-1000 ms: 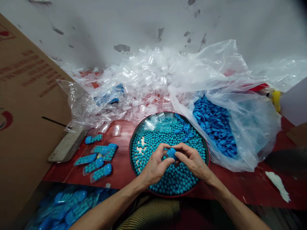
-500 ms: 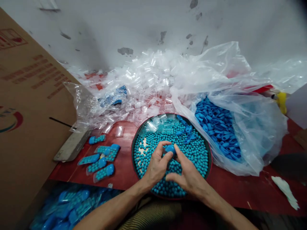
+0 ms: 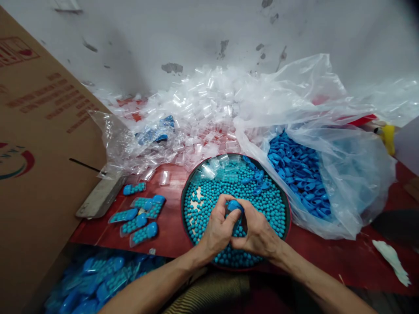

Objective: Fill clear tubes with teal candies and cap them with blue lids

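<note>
Over the near half of a round tray (image 3: 183, 218) of small teal balls (image 3: 265, 209), my two hands meet around a blue plastic cap (image 3: 234, 205). My left hand (image 3: 218, 226) pinches the cap between thumb and fingers. Curled against its other side is my right hand (image 3: 258, 229), its fingertips touching the cap. Whatever sits below the cap is mostly hidden by my fingers. In the tray lie several loose blue caps (image 3: 258, 179) and, at the back, clear plastic sleeves (image 3: 212, 168).
Left of the tray lie several filled clear packs with blue caps (image 3: 144, 233). A plastic bag (image 3: 347, 183) of blue caps stands right. Clear sleeves (image 3: 203, 100) heap up behind. A cardboard box (image 3: 42, 144) flanks the left; more filled packs (image 3: 98, 279) sit below the table edge.
My right hand has closed in toward my left, its thumb and fingers now up against the held cap. The whole view has shifted slightly.
</note>
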### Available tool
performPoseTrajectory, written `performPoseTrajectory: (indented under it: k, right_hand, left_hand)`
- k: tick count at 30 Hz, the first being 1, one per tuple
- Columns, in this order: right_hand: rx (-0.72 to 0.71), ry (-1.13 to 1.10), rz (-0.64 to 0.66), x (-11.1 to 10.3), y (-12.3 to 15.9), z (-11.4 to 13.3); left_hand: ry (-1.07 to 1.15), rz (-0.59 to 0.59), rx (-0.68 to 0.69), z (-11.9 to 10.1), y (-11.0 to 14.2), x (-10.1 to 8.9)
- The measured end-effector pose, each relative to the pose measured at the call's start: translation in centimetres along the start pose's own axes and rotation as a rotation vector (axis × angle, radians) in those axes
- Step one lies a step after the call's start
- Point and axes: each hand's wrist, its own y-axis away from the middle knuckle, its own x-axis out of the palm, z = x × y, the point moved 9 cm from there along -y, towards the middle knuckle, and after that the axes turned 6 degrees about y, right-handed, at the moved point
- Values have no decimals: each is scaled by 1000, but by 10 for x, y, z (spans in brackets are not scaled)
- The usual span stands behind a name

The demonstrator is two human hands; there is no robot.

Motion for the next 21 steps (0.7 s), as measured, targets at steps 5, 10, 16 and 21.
performPoseTrajectory:
  k: [5, 10, 16, 21]
  right_hand:
    - [-25, 117, -76, 1, 5, -2]
    - [43, 102, -75, 7, 10, -9]
    - [228, -191, 140, 27, 13, -23]
    - [238, -229, 249, 31, 16, -35]
  left_hand:
    - [-103, -31, 38, -3, -2, 4]
    - [-90, -20, 37, 1, -4, 3]
    - [143, 164, -113, 17, -6, 5]
    - [-199, 30, -100, -4, 2, -68]
